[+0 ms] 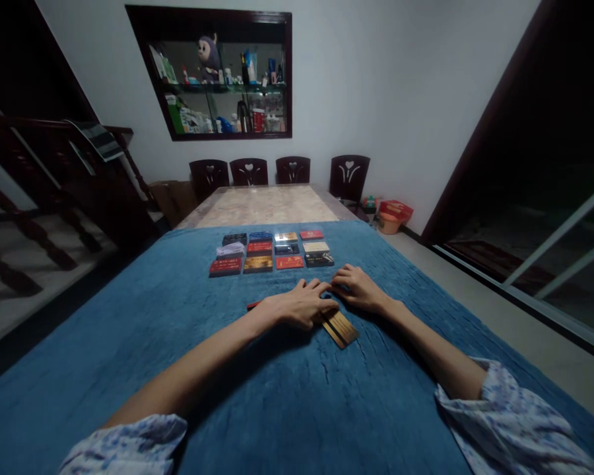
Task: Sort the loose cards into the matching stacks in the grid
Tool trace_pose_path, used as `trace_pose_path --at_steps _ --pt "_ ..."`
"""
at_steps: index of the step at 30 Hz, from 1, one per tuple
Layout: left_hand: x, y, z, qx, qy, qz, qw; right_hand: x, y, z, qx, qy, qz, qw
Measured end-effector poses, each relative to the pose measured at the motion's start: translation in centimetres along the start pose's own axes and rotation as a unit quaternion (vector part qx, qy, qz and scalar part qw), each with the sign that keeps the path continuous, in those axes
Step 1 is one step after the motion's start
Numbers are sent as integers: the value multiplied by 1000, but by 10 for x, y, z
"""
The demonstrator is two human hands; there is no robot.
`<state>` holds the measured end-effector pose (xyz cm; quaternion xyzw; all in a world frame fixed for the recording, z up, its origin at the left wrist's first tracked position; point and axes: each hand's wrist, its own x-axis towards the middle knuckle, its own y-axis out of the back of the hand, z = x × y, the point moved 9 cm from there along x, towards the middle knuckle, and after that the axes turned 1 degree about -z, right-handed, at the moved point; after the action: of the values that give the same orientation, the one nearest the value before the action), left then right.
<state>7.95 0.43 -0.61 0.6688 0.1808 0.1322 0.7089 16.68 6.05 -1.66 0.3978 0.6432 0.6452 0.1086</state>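
My left hand (307, 305) is closed on a gold card (340, 328) with a dark stripe, which sticks out below the fingers at a slant. Its upper end is hidden under that hand. Close by on the right, my right hand (357, 287) has its fingers curled in, with their tips near my left fingertips. Whatever those fingers hold, if anything, is hidden. A thin red edge (252, 305) shows beside my left wrist; the rest of it is covered. Beyond both hands lie stacks of cards in rows, among them a dark red stack (226, 266) and a black stack (319, 258).
A blue cloth (129, 316) covers the near part of the long table, whose bare stone-like top (272, 201) shows at the far end. Several dark chairs (350, 175) stand around that end. A stair railing runs along the left.
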Motion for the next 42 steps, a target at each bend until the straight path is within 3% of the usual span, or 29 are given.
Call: trace_pose_path --at_steps 11,17,25,35,42 --pt "-16 0 -47 -21 149 40 988 -1 8 -4 49 -6 48 998" --pt "-20 -2 -57 -28 186 45 981 0 9 -22 55 20 29 998" --pt "-23 -3 -59 -22 190 47 980 -3 -4 -19 33 7 -18 999" --pt "-28 3 -56 -63 155 47 985 -5 4 -28 23 38 7 999" --pt "-30 14 -66 -122 139 89 979 -3 12 -27 41 40 49 997"
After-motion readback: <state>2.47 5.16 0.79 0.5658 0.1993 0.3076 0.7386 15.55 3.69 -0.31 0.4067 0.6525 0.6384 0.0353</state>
